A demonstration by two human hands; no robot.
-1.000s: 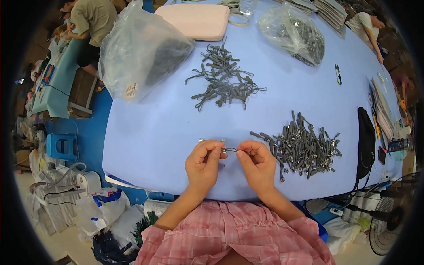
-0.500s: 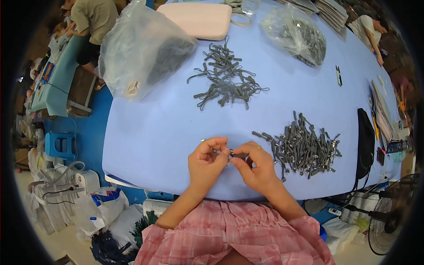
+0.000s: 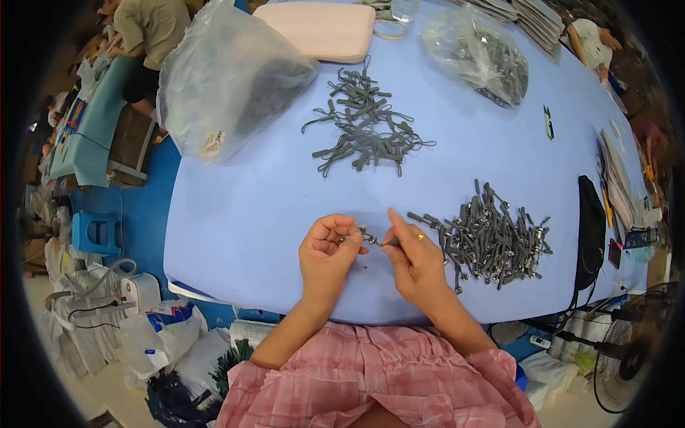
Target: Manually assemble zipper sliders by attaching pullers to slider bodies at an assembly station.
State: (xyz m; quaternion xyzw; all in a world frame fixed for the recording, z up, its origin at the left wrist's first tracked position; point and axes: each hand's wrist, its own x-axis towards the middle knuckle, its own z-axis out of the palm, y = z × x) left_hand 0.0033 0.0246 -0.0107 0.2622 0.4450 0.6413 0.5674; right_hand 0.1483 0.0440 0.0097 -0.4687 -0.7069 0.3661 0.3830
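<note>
Just above the near part of the table, my left hand and my right hand work on one dark grey cord zipper pull. My left thumb and fingers pinch its loop end, where a small bit of shiny metal shows. Its thicker grey end sits between my right thumb and fingers, while the right index finger sticks out straight. Close by on the right lies a pile of grey pulls with metal zipper sliders. Farther off, a looser heap of grey pulls with bare cord loops spreads on the cloth.
The blue-covered table carries a large clear bag, a pink case, a smaller filled bag, thread snips and a black pouch. A fan stands at lower right. Other people sit or stand beyond.
My hands have drawn slightly apart, so more of the pull's cord shows between them. The right index finger has straightened away from the pull.
</note>
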